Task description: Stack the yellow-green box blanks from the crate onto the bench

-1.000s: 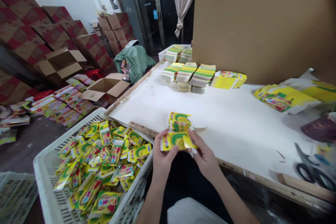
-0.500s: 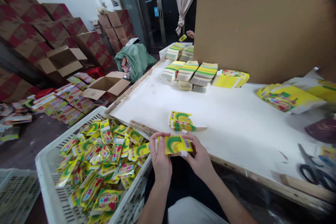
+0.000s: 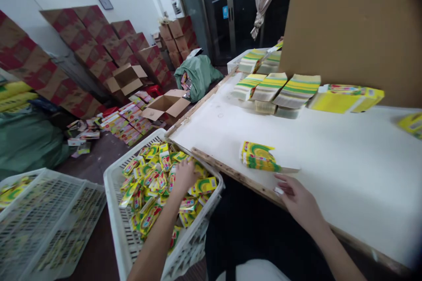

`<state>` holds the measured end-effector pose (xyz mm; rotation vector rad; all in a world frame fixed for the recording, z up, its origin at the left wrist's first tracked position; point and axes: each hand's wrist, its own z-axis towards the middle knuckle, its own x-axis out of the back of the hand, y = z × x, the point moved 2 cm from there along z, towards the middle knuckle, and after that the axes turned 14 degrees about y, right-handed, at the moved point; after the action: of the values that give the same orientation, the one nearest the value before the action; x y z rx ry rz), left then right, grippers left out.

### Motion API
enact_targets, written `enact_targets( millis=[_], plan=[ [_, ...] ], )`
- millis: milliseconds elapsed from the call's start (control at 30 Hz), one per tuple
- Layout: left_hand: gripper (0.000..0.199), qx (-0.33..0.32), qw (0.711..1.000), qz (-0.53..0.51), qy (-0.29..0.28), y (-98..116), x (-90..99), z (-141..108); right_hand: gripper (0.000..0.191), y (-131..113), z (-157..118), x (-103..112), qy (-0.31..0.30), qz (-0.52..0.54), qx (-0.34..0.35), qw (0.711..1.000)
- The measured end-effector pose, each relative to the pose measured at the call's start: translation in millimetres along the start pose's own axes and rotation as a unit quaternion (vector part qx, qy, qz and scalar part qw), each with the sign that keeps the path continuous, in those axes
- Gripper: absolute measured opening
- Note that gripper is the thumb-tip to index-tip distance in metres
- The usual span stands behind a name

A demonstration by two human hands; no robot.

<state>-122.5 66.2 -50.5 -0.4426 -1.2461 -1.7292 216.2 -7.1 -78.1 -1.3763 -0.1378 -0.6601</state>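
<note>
My left hand (image 3: 185, 176) is over the white plastic basket (image 3: 114, 210), back upward, among many small yellow-green printed boxes (image 3: 150, 219). Motion smears its fingers, so I cannot tell whether a box is in them. At the table's front edge, my right hand (image 3: 298, 199) is open, its fingers loosely bent and pointing toward a small stack of flat yellow cartons (image 3: 259, 156). Something white covers one of its fingertips. That stack lies on the white tabletop (image 3: 211, 127), slightly apart from the right hand.
Bundled carton stacks (image 3: 298, 90) and a yellow carton pack (image 3: 347, 99) line the table's back, before a tall cardboard panel (image 3: 349, 30). A wooden strip (image 3: 227, 167) edges the table. Another crate (image 3: 49, 224), open cardboard boxes (image 3: 166, 105) and a green sack (image 3: 198, 79) are on the floor.
Both hands held a small yellow box together; they have now parted. My left hand moved left over the basket, my right hand toward the table edge. The view has swung left.
</note>
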Motion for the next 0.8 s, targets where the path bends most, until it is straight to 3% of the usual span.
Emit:
enact_targets(
  millis=[100, 200, 367, 567, 700, 800],
  plan=[
    [0.044, -0.047, 0.994, 0.064, -0.073, -6, -25.1, -40, 0.034, 0, 0, -3, -0.011, -0.013, -0.014, 1.0],
    [0.049, -0.057, 0.983, 0.138, -0.108, -22, -35.4, -56, 0.034, -4, 3, -4, -0.024, -0.029, -0.019, 0.999],
    [0.062, -0.048, 0.941, 0.324, -0.087, -74, -23.3, -19, 0.036, -2, 5, -6, -0.038, -0.05, -0.022, 0.998],
    [0.069, 0.029, 0.923, 0.373, -0.084, -127, -10.6, 42, 0.033, 3, 5, -10, -0.055, -0.094, -0.013, 0.994],
    [0.072, 0.079, 0.915, 0.386, -0.087, -137, -15.1, 57, 0.033, 4, 6, -10, -0.036, -0.098, -0.003, 0.995],
    [0.068, 0.048, 0.922, 0.361, -0.133, -128, -22.5, 44, 0.031, 4, 5, -10, -0.022, -0.089, -0.005, 0.996]
  ],
)
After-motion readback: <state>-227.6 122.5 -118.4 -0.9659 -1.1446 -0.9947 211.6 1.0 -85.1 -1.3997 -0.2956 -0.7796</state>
